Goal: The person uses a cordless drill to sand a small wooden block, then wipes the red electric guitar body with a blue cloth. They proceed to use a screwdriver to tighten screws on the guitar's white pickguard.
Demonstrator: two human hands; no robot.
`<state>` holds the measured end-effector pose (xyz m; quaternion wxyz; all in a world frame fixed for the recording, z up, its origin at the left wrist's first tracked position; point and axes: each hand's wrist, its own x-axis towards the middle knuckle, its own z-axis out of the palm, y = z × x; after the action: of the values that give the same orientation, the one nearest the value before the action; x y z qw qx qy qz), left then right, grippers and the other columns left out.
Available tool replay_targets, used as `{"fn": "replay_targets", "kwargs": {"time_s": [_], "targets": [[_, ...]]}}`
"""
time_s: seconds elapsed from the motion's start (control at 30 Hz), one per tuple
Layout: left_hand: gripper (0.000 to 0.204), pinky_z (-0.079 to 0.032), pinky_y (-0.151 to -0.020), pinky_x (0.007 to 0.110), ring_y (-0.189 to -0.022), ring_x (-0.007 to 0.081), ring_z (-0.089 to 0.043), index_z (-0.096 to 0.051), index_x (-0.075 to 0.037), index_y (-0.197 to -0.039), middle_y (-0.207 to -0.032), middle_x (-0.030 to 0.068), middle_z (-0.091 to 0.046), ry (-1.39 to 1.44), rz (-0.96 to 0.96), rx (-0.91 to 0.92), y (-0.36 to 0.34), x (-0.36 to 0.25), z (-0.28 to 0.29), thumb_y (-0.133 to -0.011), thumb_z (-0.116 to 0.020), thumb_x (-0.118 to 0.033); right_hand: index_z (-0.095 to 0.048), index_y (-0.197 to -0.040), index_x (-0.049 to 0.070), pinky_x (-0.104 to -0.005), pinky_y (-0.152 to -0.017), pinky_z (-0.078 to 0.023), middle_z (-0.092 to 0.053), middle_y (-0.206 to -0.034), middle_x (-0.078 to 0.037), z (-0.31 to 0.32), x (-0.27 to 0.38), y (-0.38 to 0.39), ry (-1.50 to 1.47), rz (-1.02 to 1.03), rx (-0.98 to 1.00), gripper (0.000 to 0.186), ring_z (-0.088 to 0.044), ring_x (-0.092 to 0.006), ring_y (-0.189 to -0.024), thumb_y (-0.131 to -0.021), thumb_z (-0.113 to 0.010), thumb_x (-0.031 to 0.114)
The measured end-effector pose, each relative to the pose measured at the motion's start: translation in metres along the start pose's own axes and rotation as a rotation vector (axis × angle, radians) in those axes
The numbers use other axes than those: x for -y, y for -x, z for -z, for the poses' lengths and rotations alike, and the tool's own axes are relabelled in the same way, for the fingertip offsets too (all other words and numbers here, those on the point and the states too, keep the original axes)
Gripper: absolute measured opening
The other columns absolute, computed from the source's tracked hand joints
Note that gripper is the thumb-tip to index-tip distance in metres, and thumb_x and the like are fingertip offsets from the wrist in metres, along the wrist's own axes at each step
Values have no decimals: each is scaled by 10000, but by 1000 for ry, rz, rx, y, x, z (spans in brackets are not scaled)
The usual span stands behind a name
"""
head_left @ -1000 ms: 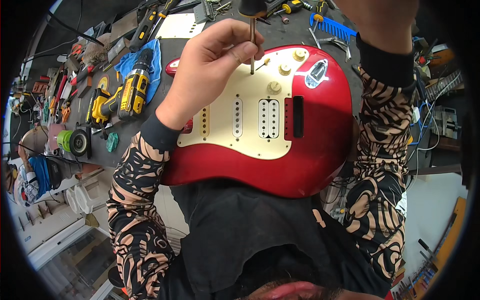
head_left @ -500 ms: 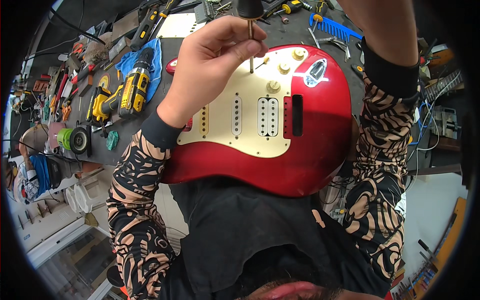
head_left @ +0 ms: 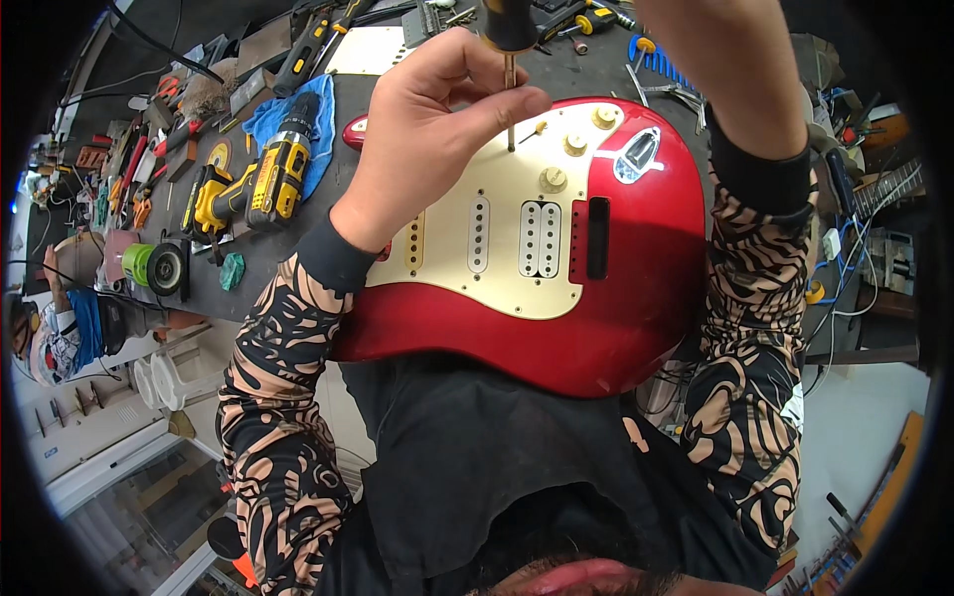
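Note:
A red electric guitar body [head_left: 636, 328] lies face up in front of me, with a cream pickguard [head_left: 447, 268]. The pickguard bears white pickups and several cream knobs [head_left: 554, 179]. A screwdriver [head_left: 511, 74] stands almost upright, its tip at the upper edge area of the pickguard. My left hand [head_left: 427, 134] is closed, thumb and fingers pinching the screwdriver's shaft below its dark handle. That handle runs out of the top edge. Only the wrist part of my right hand [head_left: 711, 50] shows; its fingers are beyond the upper edge.
A yellow cordless drill [head_left: 273, 179] lies on a blue cloth [head_left: 318, 149] at the left. Hand tools and a blue comb-like piece [head_left: 661, 65] sit along the back. A green-and-black round tool [head_left: 159, 268] stands farther left. Another person's hand [head_left: 50, 260] shows at the far left.
The view has shifted slightly, so the guitar sits a little lower and farther right. My left hand keeps its pinch on the screwdriver. The other person's hand at far left has risen.

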<state>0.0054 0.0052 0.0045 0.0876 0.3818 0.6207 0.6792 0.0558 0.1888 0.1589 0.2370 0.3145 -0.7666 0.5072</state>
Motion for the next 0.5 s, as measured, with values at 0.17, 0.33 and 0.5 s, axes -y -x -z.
{"fn": "replay_targets", "kwargs": {"time_s": [0.17,0.33,0.5], "targets": [[182,-603,-909,297,-1025,158,-759,-690,41,-1217,-1078,80,-775,140,38,-24,-5,-13,-11,-1035,-689,34,-651,-1336,-71,-321,-941,-555,-723,-1179,-154,5,-11,6,-18,-4,-11,354,-690,-197,-1061,-1120,-546,189],[157,-607,-900,296,-1022,165,-763,-687,20,-1186,-1107,85,-778,99,61,20,-1,-10,-4,-1033,-679,54,-649,-1317,-60,-320,-919,-557,-724,-1166,-146,10,-15,13,-29,-8,-25,331,-690,-190,-1046,-1104,-570,180],[145,-611,-894,295,-1000,164,-762,-683,11,-1155,-1114,98,-769,-41,-2,-20,-3,-3,-6,-1018,-707,54,-647,-1299,-49,-319,-898,-558,-725,-1153,-138,8,-24,19,-40,-15,-15,309,-691,-182,-1031,-1087,-593,170]]}}
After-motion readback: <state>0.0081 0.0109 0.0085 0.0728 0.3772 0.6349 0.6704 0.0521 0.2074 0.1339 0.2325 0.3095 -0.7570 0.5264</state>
